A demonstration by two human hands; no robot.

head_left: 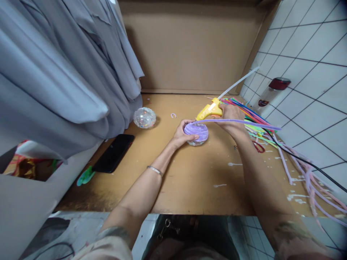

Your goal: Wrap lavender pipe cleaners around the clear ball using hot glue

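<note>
My left hand cups a small round ball that is partly wrapped in purple pipe cleaner; its clear underside rests on the wooden table. My right hand grips a yellow glue gun with a clear glue stick sticking out behind. The nozzle points down toward the ball's top. A loose purple pipe cleaner runs from the ball to the right, under my right hand.
A clear glittery ball and a black phone lie to the left, below hanging grey cloth. Coloured pipe cleaners, red scissors, a black cable and a red-capped bottle sit by the tiled wall at right.
</note>
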